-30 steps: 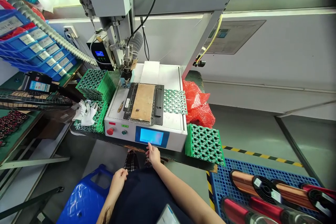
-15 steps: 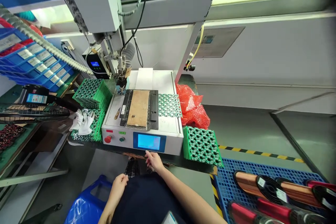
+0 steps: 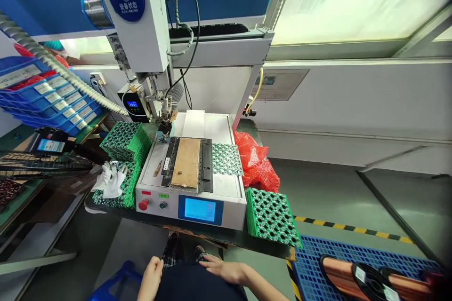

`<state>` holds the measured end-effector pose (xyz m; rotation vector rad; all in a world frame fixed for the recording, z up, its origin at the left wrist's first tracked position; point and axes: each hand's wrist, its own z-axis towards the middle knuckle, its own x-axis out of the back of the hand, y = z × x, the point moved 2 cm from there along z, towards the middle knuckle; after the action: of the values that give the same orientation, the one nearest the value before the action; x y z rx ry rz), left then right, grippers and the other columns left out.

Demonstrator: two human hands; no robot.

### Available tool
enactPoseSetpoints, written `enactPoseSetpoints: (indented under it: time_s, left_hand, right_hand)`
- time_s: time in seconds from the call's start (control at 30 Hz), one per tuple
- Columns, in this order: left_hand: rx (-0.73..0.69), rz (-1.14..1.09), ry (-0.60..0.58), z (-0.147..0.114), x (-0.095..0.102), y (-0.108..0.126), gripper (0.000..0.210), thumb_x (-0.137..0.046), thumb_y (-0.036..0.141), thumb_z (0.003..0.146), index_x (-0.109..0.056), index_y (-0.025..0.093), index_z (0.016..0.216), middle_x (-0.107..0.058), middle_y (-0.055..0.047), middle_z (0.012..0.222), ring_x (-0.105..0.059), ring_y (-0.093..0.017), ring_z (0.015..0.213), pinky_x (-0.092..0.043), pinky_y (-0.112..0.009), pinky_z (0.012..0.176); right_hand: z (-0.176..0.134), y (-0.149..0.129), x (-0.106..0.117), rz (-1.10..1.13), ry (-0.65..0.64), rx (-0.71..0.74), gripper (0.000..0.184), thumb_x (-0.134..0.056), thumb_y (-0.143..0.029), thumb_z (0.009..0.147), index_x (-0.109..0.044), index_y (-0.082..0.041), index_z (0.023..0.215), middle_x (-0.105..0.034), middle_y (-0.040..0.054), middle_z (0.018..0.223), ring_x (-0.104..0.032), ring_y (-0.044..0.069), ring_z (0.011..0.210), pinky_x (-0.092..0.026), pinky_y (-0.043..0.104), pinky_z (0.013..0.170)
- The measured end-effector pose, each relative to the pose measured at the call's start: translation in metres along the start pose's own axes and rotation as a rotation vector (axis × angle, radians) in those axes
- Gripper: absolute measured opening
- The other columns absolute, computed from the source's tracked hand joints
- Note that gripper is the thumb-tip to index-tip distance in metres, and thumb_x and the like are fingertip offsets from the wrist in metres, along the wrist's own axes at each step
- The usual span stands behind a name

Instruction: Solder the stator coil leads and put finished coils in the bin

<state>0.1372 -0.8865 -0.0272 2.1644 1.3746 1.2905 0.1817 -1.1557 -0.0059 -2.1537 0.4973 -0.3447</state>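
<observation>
My left hand [image 3: 151, 273] hangs low in front of my body, its fingers curled closed, with nothing visible in it. Against my dark top rests my right hand [image 3: 224, 269], fingers stretched out and holding nothing. Both are below the front edge of the bench. Closest ahead is a white benchtop machine [image 3: 231, 207] with a lit touchscreen [image 3: 199, 209], a red button and a green button. On its bed lies a dark fixture [image 3: 206, 169] with a brown plate [image 3: 186, 162]. A green-and-white perforated board [image 3: 226, 159] lies beside the fixture, on its right.
Stacks of green boards stand left [image 3: 129, 141] and right [image 3: 273, 216] of the machine. White gloves [image 3: 112, 179] lie on the left boards. Red bubble wrap [image 3: 259, 164] sits behind the right stack. A blue stool [image 3: 122, 282] is low left; copper-coloured spools [image 3: 341, 275] lie on a blue pallet.
My right hand has drawn back from below the touchscreen to my body, and its fingers have straightened. My left hand stays curled. The view has tilted upward.
</observation>
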Motion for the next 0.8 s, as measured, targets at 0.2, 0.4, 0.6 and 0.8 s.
enactPoseSetpoints:
  time_s: [0.2,0.4,0.6,0.8]
  left_hand:
    - [-0.043,-0.036,0.023,-0.001,0.002,0.002,0.046,-0.047,0.059,0.076,-0.044,0.017,0.057,-0.043,0.006,0.048,-0.043,-0.01,0.043,-0.036,-0.025,0.048]
    - [-0.148,-0.05,0.258,0.009,0.055,0.033,0.056,-0.026,0.069,0.074,-0.05,0.019,0.073,-0.053,0.0,0.058,-0.051,-0.015,0.048,-0.043,-0.028,0.05]
    - [-0.305,0.119,0.624,0.039,0.168,0.092,0.046,-0.03,0.054,0.081,-0.047,0.016,0.1,-0.057,-0.013,0.098,-0.056,-0.026,0.092,-0.045,-0.038,0.081]
    - [-0.37,0.429,0.722,0.091,0.219,0.131,0.055,-0.05,0.045,0.074,-0.043,0.012,0.118,-0.039,-0.022,0.125,-0.032,-0.039,0.119,-0.029,-0.054,0.095]
  right_hand:
    - [0.012,-0.017,-0.002,-0.103,0.212,-0.029,0.027,-0.045,-0.03,0.083,-0.071,-0.02,0.085,-0.069,0.0039,0.092,-0.057,0.023,0.098,-0.041,0.027,0.082]
    - [0.05,-0.039,-0.017,-0.188,0.556,-0.089,0.033,-0.035,-0.029,0.083,-0.047,-0.019,0.054,-0.056,0.0043,0.06,-0.053,0.019,0.063,-0.035,0.028,0.06]
    - [0.077,-0.041,-0.009,-0.13,0.586,-0.084,0.029,-0.032,-0.031,0.083,-0.032,-0.022,0.055,-0.052,0.0008,0.058,-0.052,0.017,0.062,-0.036,0.026,0.059]
    - [0.082,-0.034,0.008,-0.114,0.578,-0.13,0.017,-0.041,-0.028,0.078,-0.034,-0.023,0.063,-0.058,0.0002,0.064,-0.054,0.016,0.064,-0.036,0.024,0.058]
